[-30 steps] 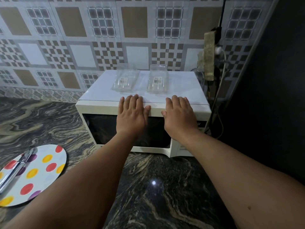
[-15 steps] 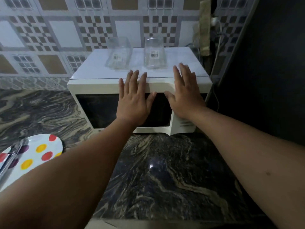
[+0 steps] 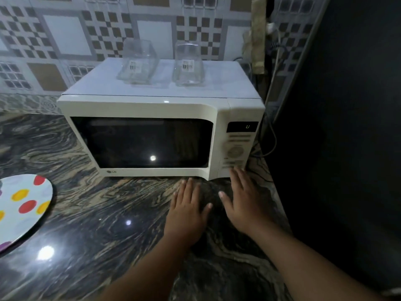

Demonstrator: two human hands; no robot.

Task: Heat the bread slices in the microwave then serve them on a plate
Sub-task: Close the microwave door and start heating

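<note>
i see the microwave (image 3: 160, 135) standing at the back right corner of the marbled countertop (image 3: 91, 213), its white body close against the tiled wall (image 3: 65, 38) behind and a dark panel (image 3: 347, 127) on its right. its door is closed, the dark window shows only a small glint of light, and i cannot see any bread slices through it. on the control strip at the door's right the display (image 3: 242, 127) shows one faint green mark above a blurred dial and buttons.

my left hand (image 3: 185, 210) lies low over the countertop in front of the microwave's lower right edge, fingers straight and close together, thumb out to the side, holding nothing. my right hand (image 3: 245, 203) is just beside it, nearer the counter's right edge, fingers straight and slightly spread, the fingertips near the bottom of the control strip; motion blur keeps me from telling whether they touch it. the two hands are near each other but apart.

the plate (image 3: 23, 207), white with red, yellow and purple dots, sits at the left edge of the countertop, partly cut off by the frame and well apart from both hands.

on the microwave's top two clear glass containers (image 3: 138, 64) stand side by side toward the back edge, each with a small barcode label. a cable (image 3: 272, 135) hangs down at the microwave's right rear corner.
</note>
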